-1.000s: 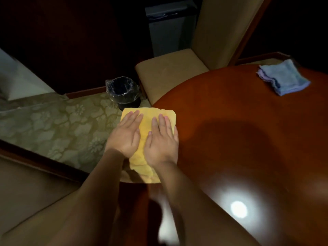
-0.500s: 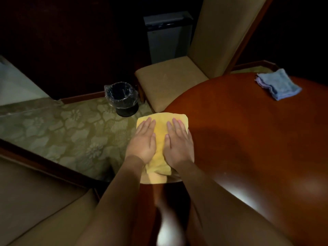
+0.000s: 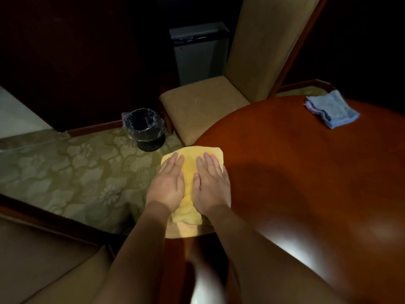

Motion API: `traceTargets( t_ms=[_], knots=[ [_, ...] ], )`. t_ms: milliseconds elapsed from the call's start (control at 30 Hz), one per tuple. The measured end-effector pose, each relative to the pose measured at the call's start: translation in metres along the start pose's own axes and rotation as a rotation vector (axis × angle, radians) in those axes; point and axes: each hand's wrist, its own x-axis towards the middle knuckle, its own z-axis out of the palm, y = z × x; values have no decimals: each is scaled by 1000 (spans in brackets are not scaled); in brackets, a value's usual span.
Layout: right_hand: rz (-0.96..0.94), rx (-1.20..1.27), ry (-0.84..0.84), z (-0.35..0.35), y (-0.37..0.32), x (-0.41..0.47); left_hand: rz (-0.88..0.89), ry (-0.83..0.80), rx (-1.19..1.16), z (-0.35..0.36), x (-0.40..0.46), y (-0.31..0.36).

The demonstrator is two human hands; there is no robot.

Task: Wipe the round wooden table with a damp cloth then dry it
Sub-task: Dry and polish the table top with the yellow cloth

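Note:
The round wooden table [image 3: 295, 183] is glossy red-brown and fills the right half of the view. A yellow cloth [image 3: 189, 163] lies on its left edge, partly hanging over the rim. My left hand [image 3: 167, 185] and my right hand [image 3: 211, 185] lie side by side on it, palms down and fingers stretched forward, pressing it against the wood. The cloth's near end is bunched under my wrists. A folded blue cloth [image 3: 332, 109] rests on the table's far right side, away from both hands.
A tan upholstered chair [image 3: 203, 102] stands against the table's far left rim. A black bin with a plastic liner [image 3: 143, 126] sits on the patterned carpet [image 3: 65, 172]. A grey box-like unit [image 3: 199, 53] stands behind the chair. A tan seat [image 3: 43, 260] is at lower left.
Both hands stay pressed on the yellow cloth at the table's left edge. They have drawn slightly apart, and the cloth's near end is more bunched. The view has shifted.

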Motion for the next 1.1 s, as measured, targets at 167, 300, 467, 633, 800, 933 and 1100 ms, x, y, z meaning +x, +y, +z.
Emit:
traceTargets(
  t_ms=[167, 300, 467, 633, 800, 933, 1100],
  knots=[
    [46, -19, 46, 2, 1, 11, 4, -48, 34, -3, 19, 11],
    [122, -2, 56, -3, 12, 36, 98, -103, 53, -1, 55, 15],
    [219, 17, 68, -23, 36, 80, 242, -157, 77, 5, 120, 35],
    [346, -2, 155, -38, 62, 122, 329, -232, 104, 14, 183, 63],
    [477, 3, 255, -54, 94, 162, 456, -300, 132, 27, 245, 100],
    [525, -12, 276, -73, 124, 183, 517, -353, 111, 42, 278, 130],
    [530, -53, 305, -93, 157, 205, 512, -345, 113, 59, 305, 159]
  ],
)
